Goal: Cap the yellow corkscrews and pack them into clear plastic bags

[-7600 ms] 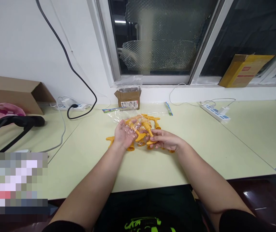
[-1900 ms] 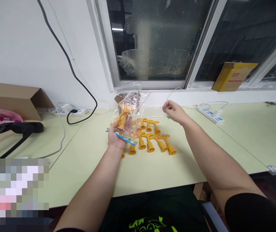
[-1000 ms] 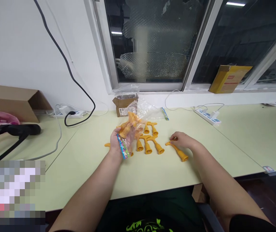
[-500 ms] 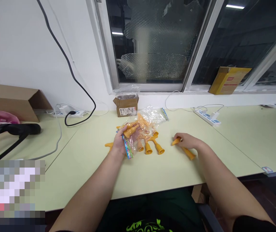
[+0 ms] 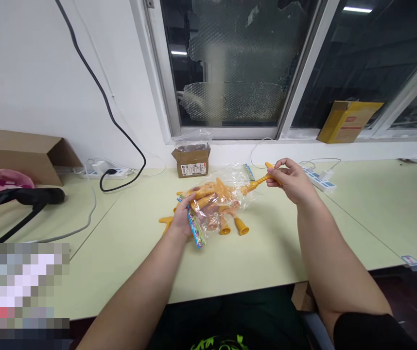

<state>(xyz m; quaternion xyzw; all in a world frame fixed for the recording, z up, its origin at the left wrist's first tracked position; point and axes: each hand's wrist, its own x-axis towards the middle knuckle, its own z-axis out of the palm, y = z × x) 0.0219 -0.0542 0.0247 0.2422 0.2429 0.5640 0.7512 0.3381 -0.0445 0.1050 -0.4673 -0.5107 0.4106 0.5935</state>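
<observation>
My left hand [image 5: 182,217] is closed on a clear plastic bag [image 5: 212,218] with a colourful printed edge, and yellow-orange plastic pieces show through the film. My right hand [image 5: 288,179] is raised at the right and pinches one yellow plastic piece [image 5: 255,184] with a twisted stem. That piece points down to the left, its lower end at the bag's right side; I cannot tell whether it is inside. Two bell-ended yellow pieces [image 5: 242,226] lie at the bag's near edge. Another yellow piece [image 5: 165,221] rests partly hidden left of my left hand.
Behind the bag stands a small open cardboard box [image 5: 193,163]. White power strips lie at the left [image 5: 117,172] and right [image 5: 328,186], with cables along the wall. A black strap-like object [image 5: 29,197] and a larger carton [image 5: 19,150] occupy the left. A yellow box [image 5: 350,121] leans on the window.
My right hand has lifted a yellow piece off the table and brought it up and inward to the bag's right side. The bag has shifted slightly in my left hand.
</observation>
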